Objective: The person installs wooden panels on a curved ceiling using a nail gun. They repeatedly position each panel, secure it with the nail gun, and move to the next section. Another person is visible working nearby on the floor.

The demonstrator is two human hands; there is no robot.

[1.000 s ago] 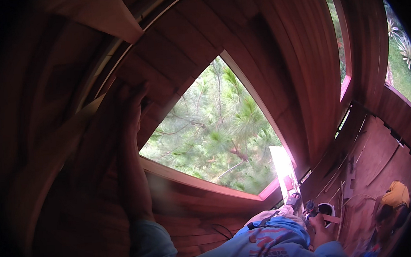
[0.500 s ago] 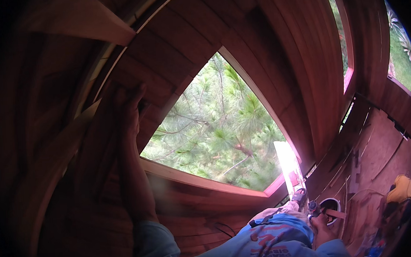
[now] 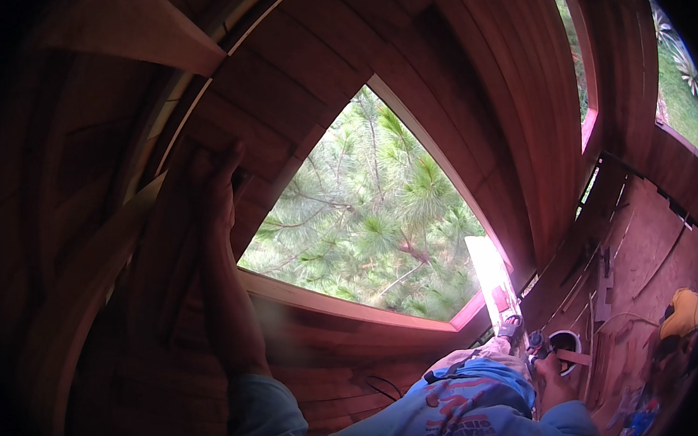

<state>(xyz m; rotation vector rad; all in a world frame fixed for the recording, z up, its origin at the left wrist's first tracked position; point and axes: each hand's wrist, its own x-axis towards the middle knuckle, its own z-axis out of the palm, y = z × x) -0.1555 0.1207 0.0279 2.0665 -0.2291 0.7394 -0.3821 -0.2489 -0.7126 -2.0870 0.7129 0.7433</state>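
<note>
My left hand (image 3: 217, 178) is raised high at the left, against the dark wooden planking beside the triangular window opening. Its thumb points up and its fingers seem closed on the edge of a wooden board (image 3: 163, 249), though deep shadow hides most of the grip. Low down at my right side, my right hand (image 3: 547, 367) is closed around a dark power tool, apparently a drill (image 3: 537, 342). A white bucket (image 3: 565, 337) stands just beyond that hand, with a piece of wood (image 3: 573, 357) across its near side.
Pine branches show through the triangular window opening (image 3: 383, 318). A wooden beam (image 3: 138, 31) juts in at upper left. My foot (image 3: 511, 326) is on a bright, narrow plank (image 3: 490, 273). Wood scraps and a yellow and black item (image 3: 682, 313) lie on the floor at right.
My right hand and the drill have shifted slightly up and away from my body, nearer the bucket. My left hand stays in place on the planking.
</note>
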